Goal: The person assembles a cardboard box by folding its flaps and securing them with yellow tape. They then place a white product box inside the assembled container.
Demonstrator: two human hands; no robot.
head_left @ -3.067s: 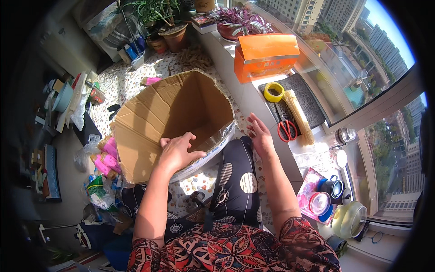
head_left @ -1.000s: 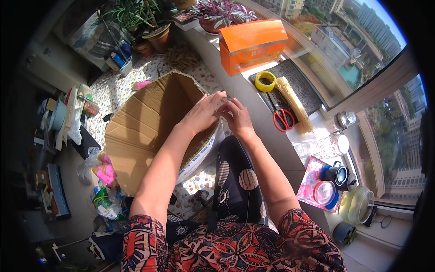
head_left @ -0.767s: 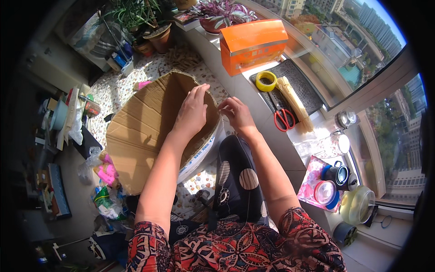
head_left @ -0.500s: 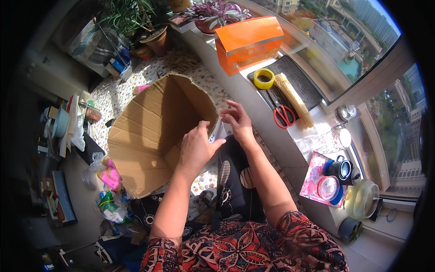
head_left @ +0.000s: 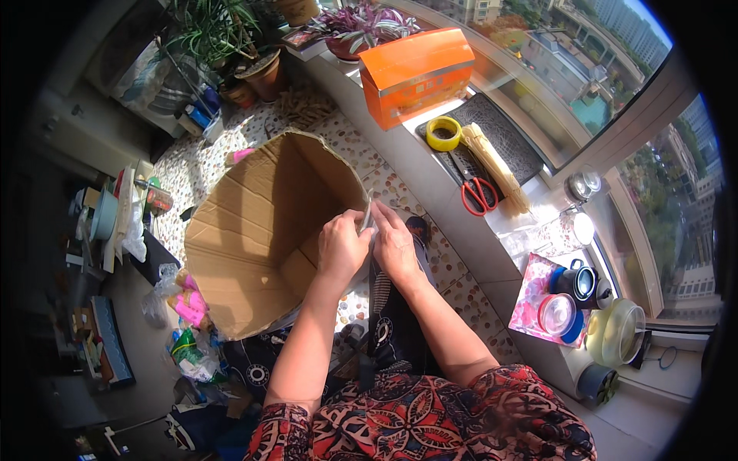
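Cardboard box (head_left: 261, 238) lies tipped on its side on the pebble-patterned floor (head_left: 361, 146), open mouth facing the person, near edge against the person's knees. Both hands meet at the box's right-hand rim. Left hand (head_left: 344, 247) is closed, fingers curled over the rim edge. Right hand (head_left: 394, 244) sits just beside it, touching it, fingertips pinching a thin pale strip (head_left: 367, 212) at the same edge; what the strip is cannot be told.

Change from half a second ago: the left hand then lay lower on the box's near wall, apart from the right; it has now moved up and joined the right hand at the rim. The box holds the same position.

Surroundings: on the windowsill to the right, an orange carton (head_left: 417, 73), a yellow tape roll (head_left: 443, 133), red-handled scissors (head_left: 475, 184) and a bundle of pale sticks (head_left: 496, 165). Potted plants (head_left: 254, 54) stand beyond the box. Pink packets (head_left: 188, 303) lie left of the box.
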